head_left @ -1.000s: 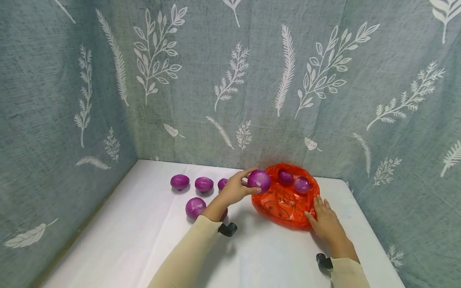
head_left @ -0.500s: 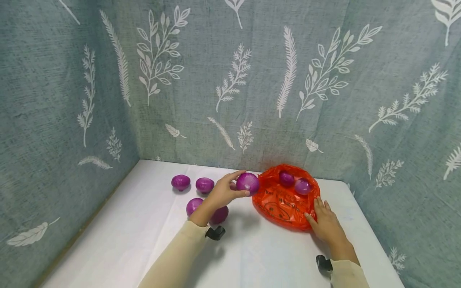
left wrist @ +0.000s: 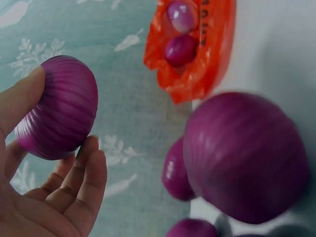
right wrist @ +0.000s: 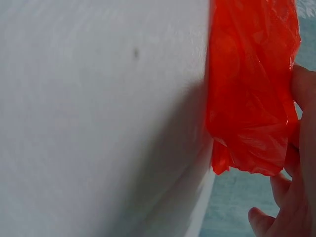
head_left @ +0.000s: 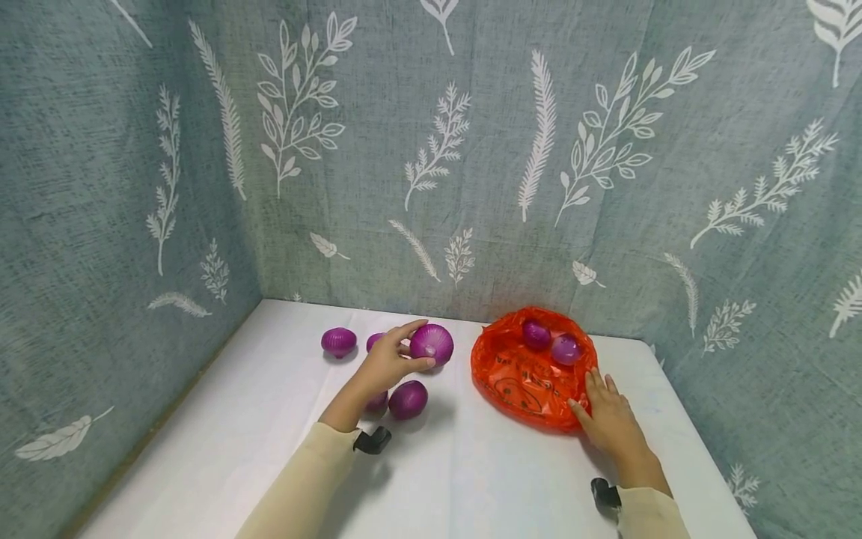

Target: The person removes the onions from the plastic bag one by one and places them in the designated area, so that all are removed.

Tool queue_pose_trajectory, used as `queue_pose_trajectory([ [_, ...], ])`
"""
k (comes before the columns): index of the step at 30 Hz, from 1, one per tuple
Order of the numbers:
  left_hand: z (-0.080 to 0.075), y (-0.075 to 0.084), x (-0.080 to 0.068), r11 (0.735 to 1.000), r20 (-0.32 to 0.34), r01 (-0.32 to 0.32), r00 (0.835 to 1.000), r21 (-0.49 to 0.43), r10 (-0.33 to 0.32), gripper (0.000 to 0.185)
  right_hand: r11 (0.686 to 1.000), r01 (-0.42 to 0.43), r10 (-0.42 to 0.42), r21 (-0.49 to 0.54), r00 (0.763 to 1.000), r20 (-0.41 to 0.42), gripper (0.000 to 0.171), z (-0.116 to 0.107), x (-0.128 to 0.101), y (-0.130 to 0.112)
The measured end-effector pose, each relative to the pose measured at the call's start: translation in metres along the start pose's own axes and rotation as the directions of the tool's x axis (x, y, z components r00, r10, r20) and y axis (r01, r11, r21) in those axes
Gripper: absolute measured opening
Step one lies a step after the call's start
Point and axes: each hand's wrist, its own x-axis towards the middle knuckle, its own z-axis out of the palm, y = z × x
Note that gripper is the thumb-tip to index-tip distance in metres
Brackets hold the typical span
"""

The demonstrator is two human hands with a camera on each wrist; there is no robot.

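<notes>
My left hand (head_left: 387, 359) gripped a red onion (head_left: 432, 343) above the table (head_left: 471, 479), beside loose onions; my right hand (head_left: 606, 415), fingers flat, pressed the orange bag (head_left: 518, 378). Next, set it down gently.

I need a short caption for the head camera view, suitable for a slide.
Left hand holds a purple onion above the white table; right hand rests on an orange bag with two onions.

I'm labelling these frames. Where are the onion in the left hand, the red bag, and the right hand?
held onion (head_left: 432, 343), head view, middle of its purple side.
red bag (head_left: 518, 382), head view, its front wall.
right hand (head_left: 609, 419), head view, back of hand.
</notes>
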Motion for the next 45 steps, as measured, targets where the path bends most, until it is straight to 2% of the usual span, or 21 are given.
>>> queue_pose_trajectory([
  [5, -0.014, -0.010, -0.005, 1.000, -0.028, -0.009, 1.000, 0.018, 0.009, 0.074, 0.999, 0.006, -0.006, -0.048, 1.000, -0.001, 0.082, -0.001, 0.001, -0.002],
  [13, -0.037, -0.015, -0.015, 0.999, -0.052, 0.026, 0.998, 0.028, -0.025, 0.077, 0.998, -0.006, 0.007, -0.065, 1.000, 0.026, 0.082, -0.001, 0.001, -0.003],
  [28, -0.065, -0.033, -0.027, 0.997, -0.074, 0.069, 0.995, 0.046, -0.066, 0.081, 0.999, -0.019, 0.020, -0.040, 1.000, 0.024, 0.083, -0.002, -0.001, -0.005],
  [33, -0.075, -0.043, -0.032, 0.995, -0.084, 0.098, 0.992, 0.024, -0.096, 0.083, 0.999, -0.016, 0.017, -0.039, 1.000, 0.026, 0.083, -0.003, -0.001, -0.006],
  [45, -0.089, -0.061, -0.043, 0.991, -0.123, 0.130, 0.984, 0.016, -0.127, 0.085, 0.999, -0.021, 0.022, -0.032, 0.999, 0.030, 0.083, -0.002, -0.003, -0.006],
])
